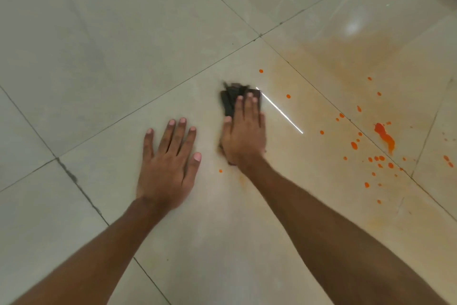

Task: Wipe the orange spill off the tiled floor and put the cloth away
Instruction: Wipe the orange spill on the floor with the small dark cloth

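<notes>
The tiled floor (99, 45) carries a pale orange smear (329, 62) spreading toward its far right corner, so wiping looks partly done there. Toward the right edge a thick orange blob (384, 135) and scattered droplets (378, 158) remain untouched. The left hand (168, 163) lies flat and spread on bare tile, holding nothing. The right hand (243, 136) presses flat on the dark cloth (231, 100), near the floor's middle. Much wiping remains, and the cloth is not yet put away.
</notes>
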